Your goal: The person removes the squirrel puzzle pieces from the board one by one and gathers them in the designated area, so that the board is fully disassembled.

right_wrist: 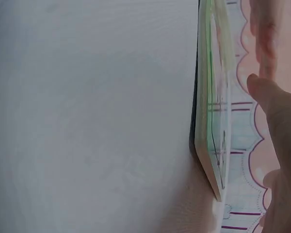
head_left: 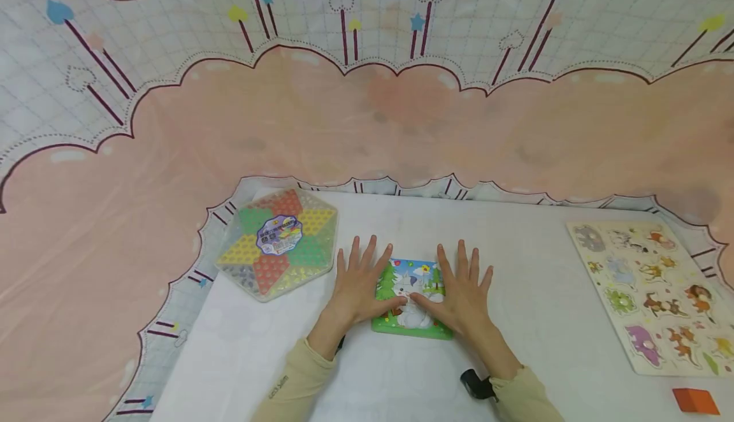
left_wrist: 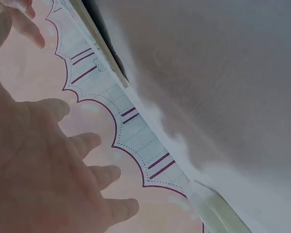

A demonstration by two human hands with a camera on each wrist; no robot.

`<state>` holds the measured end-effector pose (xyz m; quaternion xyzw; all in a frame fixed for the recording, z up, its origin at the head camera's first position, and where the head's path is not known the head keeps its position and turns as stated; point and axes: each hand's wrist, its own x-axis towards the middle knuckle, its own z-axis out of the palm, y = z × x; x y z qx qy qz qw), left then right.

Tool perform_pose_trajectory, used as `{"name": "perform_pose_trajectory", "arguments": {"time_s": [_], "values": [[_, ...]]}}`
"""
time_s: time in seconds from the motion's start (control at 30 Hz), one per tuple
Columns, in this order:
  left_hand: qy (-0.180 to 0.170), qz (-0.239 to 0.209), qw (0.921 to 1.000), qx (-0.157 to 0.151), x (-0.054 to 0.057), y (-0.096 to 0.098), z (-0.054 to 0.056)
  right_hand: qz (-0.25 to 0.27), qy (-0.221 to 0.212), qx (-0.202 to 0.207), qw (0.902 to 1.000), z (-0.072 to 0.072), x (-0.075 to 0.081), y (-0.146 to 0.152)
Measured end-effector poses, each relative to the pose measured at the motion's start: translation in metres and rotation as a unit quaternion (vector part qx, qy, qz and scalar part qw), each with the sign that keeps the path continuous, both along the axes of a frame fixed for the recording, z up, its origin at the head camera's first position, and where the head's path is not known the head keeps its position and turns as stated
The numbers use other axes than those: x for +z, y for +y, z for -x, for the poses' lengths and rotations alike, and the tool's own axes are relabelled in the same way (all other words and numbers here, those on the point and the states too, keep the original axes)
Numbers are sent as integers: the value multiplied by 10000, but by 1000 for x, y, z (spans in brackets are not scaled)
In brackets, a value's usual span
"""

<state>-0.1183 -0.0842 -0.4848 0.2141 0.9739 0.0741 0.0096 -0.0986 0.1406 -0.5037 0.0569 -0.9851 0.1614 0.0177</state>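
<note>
A small square picture puzzle with a green border and a white cartoon animal lies at the middle of the white table. My left hand is over its left side, fingers spread and straight. On the other side my right hand is spread the same way, its thumb pointing at the left thumb over the picture. Both hands overlap the puzzle in the head view and hold nothing. The left wrist view shows the left palm with spread fingers. In the right wrist view, the puzzle's edge appears beside the right thumb.
A hexagonal Chinese checkers board with coloured triangles lies to the left. At the right is a wooden animal puzzle board, with an orange block near its lower edge. A patterned pink cloth hangs behind the white table.
</note>
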Motion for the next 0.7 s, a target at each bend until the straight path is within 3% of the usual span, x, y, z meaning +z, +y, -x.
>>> {"name": "perform_pose_trajectory", "arguments": {"time_s": [0.2,0.53,0.7], "values": [[-256,-199,9990,-308,-1,1,4,62,-39,11,10000,0,-1,5],[-393,-257,9983,-357,-3,-2,5,156,-132,62,9998,1,-2,5],[-542,-629,9947,-611,-3,-2,5,321,-97,151,9993,0,-5,8]]}}
